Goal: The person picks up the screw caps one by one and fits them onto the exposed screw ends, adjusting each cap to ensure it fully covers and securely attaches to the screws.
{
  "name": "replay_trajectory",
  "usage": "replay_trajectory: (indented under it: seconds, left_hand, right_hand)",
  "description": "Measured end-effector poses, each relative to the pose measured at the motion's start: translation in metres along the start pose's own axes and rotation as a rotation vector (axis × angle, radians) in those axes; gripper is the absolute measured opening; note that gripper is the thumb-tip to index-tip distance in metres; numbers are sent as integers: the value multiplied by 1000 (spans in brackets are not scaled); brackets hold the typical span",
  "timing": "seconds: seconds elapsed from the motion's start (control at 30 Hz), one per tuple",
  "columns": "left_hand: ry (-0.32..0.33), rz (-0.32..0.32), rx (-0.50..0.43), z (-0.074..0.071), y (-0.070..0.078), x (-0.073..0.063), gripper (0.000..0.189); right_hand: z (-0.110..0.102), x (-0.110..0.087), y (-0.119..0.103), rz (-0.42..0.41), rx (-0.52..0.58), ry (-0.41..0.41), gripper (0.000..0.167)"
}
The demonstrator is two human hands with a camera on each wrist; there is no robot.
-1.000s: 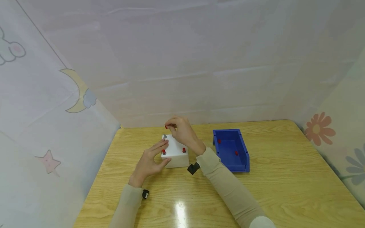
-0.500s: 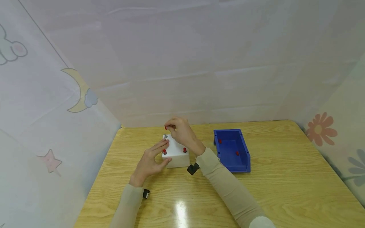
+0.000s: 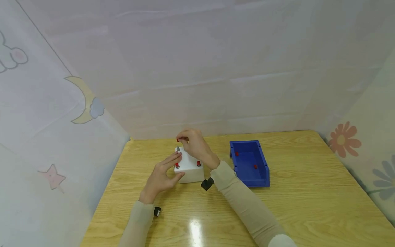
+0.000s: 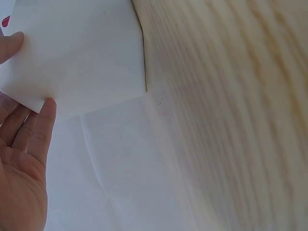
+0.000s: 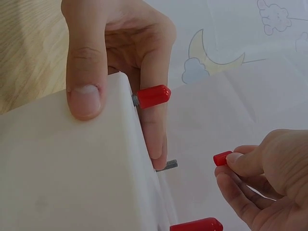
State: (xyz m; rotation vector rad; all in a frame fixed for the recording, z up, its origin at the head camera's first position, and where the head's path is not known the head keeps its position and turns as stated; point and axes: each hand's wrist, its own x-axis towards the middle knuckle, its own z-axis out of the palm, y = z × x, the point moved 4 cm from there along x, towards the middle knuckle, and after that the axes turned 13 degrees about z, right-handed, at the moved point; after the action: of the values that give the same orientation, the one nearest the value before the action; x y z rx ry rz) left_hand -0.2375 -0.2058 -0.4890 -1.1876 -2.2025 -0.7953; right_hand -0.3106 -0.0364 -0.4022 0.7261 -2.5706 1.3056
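A white box (image 3: 191, 175) sits on the table with several threaded studs on its top. My left hand (image 3: 160, 176) grips its left side, thumb on the front face and fingers over the top. In the right wrist view, red caps (image 5: 154, 96) cover two of the studs, while a bare metal stud (image 5: 169, 165) stands by my left fingertips. My right hand (image 3: 195, 145) pinches a small red cap (image 5: 221, 159) between thumb and fingertips. That cap is a short way above the bare stud, apart from it. The right hand hides the box's far right corner in the head view.
To the right of the box stands a blue open-front bin (image 3: 250, 180) with two red caps (image 3: 255, 166) inside. The wooden table (image 3: 308, 199) meets a pale cloth backdrop (image 3: 197, 103) at its back edge.
My right hand has shifted slightly left and lower with the red cap, nearer the bare stud. The left hand keeps its place on the white box.
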Motion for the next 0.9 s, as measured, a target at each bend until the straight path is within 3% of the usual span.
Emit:
replay_trajectory:
  seconds: [0.5, 0.9]
  left_hand:
    - [20, 30, -1, 2, 0, 1, 60]
    - [2, -2, -11, 1, 0, 1, 60]
  right_hand:
    - [4, 0, 1, -6, -4, -10, 15]
    - [10, 0, 4, -4, 16, -12, 15]
